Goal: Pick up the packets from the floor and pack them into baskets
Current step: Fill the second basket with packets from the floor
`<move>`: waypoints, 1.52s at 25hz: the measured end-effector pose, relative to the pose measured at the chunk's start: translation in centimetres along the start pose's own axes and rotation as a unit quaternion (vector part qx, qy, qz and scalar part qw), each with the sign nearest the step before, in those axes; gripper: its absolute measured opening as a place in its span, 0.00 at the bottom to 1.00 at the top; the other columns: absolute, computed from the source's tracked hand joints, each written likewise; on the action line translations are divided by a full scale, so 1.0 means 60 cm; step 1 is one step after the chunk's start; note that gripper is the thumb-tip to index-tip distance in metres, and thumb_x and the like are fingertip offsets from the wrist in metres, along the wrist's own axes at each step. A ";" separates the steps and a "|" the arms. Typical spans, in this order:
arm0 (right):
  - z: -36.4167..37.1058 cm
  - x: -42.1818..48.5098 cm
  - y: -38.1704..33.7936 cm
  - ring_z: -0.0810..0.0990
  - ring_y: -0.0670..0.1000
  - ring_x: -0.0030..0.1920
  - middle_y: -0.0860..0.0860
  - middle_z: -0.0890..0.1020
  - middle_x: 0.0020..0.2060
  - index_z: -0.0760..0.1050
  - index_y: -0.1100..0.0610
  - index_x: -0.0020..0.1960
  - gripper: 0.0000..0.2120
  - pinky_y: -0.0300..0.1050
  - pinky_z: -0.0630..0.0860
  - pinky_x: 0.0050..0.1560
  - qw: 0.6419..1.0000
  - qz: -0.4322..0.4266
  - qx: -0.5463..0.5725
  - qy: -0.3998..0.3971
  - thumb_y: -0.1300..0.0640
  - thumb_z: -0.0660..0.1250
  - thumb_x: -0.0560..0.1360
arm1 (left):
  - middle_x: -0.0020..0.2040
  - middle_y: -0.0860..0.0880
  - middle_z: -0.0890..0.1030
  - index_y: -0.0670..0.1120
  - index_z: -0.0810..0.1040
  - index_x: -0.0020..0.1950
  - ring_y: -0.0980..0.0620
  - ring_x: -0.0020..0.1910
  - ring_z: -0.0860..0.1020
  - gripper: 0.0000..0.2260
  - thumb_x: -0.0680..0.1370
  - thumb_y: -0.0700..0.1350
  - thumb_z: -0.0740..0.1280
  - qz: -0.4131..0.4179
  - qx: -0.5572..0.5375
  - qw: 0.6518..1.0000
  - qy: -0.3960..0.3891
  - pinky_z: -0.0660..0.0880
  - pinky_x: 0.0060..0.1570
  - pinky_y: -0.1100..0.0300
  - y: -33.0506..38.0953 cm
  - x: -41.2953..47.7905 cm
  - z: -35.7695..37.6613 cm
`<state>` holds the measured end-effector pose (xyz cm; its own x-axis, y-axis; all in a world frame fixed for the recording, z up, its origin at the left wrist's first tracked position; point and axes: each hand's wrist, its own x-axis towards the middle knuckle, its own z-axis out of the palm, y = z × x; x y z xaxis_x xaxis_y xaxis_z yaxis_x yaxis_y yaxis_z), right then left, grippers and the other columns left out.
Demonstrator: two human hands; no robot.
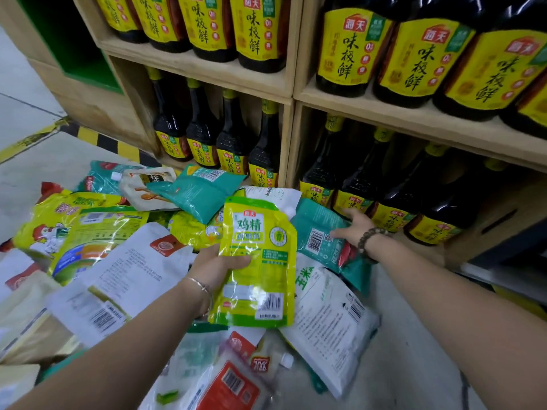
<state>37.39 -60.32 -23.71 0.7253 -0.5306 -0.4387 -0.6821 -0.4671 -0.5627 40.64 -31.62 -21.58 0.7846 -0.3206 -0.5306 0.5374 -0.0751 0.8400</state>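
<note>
Left hand [219, 266] grips yellow pouch [260, 279] | right hand [356, 226] spread on teal packet [318, 236] | beside shelf [291, 143] base

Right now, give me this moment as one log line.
left hand: holds yellow packet | right hand: touches teal packet | pile: on floor | basket: not seen

Yellow-green packet [257, 261]: glossy, red logo on top, barcode at bottom, upright, print facing camera, lifted above heap, left hand [219, 264] gripping its left edge. Teal packet [319, 235]: barcode side up, just right of it, right hand [355, 226] resting on top, fingers spread. White packet [328, 321], green print, flat on floor [414, 365] below. Other packets overlap in loose heap: yellow packet [47, 223], second teal packet [201, 187], red-and-white packet [233, 383].
</note>
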 end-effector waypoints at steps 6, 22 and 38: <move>-0.008 0.035 0.027 0.73 0.54 0.63 0.52 0.71 0.67 0.64 0.52 0.71 0.46 0.47 0.72 0.63 0.991 0.013 -0.112 -0.073 0.36 0.76 0.59 | 0.47 0.40 0.84 0.40 0.80 0.52 0.39 0.45 0.82 0.12 0.70 0.32 0.69 -0.015 -0.031 0.999 -0.002 0.77 0.51 0.45 -0.032 0.022 0.006; -0.041 -0.063 0.054 0.81 0.55 0.38 0.58 0.83 0.45 0.77 0.60 0.53 0.10 0.50 0.79 0.45 0.938 0.177 0.259 -0.145 0.55 0.65 0.77 | 0.45 0.47 0.84 0.42 0.73 0.58 0.50 0.42 0.82 0.21 0.69 0.42 0.74 0.030 -0.060 0.997 0.033 0.76 0.51 0.54 0.016 0.043 0.012; -0.211 -0.292 -0.011 0.74 0.49 0.33 0.49 0.75 0.31 0.70 0.53 0.33 0.16 0.42 0.70 0.37 0.896 -0.062 0.247 0.364 0.51 0.62 0.79 | 0.40 0.49 0.81 0.41 0.80 0.50 0.50 0.39 0.78 0.09 0.71 0.35 0.70 0.243 -0.069 0.968 0.014 0.77 0.43 0.58 0.104 -0.084 0.212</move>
<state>23.95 -59.65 -6.79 0.4163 -0.9012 0.1205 -0.3466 -0.2798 -0.8953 36.10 -42.51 -12.26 0.9620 -0.2603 -0.0823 0.1381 0.2042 0.9691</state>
